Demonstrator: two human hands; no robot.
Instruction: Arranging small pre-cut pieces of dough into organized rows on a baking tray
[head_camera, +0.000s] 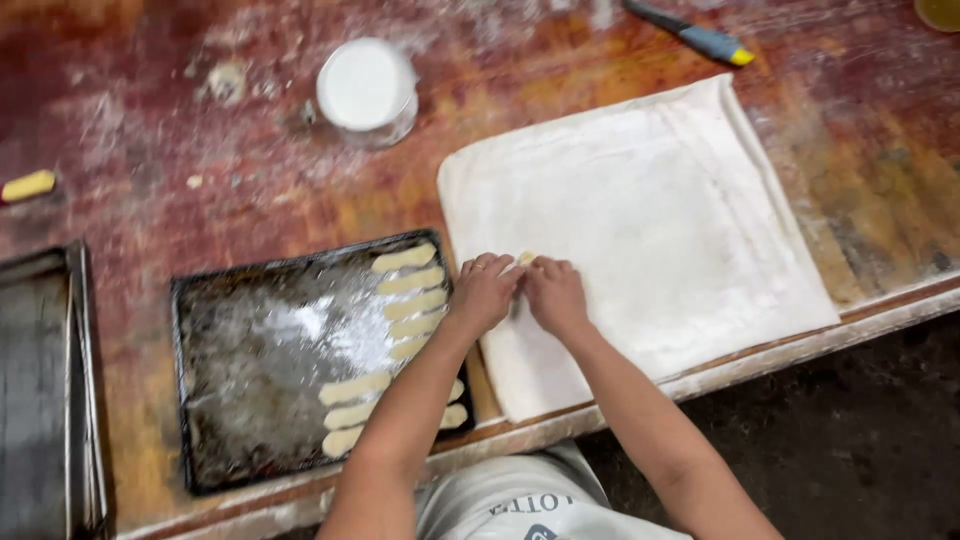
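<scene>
Both hands pinch a small dough piece (524, 258) between their fingertips: the left hand (484, 292) and right hand (555, 296) meet knuckle to knuckle, fingers curled down over it, so only its pale top edge shows above them. They rest on a floured white cloth (660, 230), near its left edge, and the cloth spreads away to the right and up from the hands. Just left of the left hand lies a dark, floured tray (260, 370), with finished dough sticks (408, 290) lined up along its near side; the left forearm crosses over some of them. Farther left, well apart, sits a second metal tray (40, 390). Up and left of the hands stands a white cup of flour (366, 88), and far above, to the right, lies a blue-handled tool (695, 35). All of it sits on a worn, flour-dusted wooden table (200, 180).
</scene>
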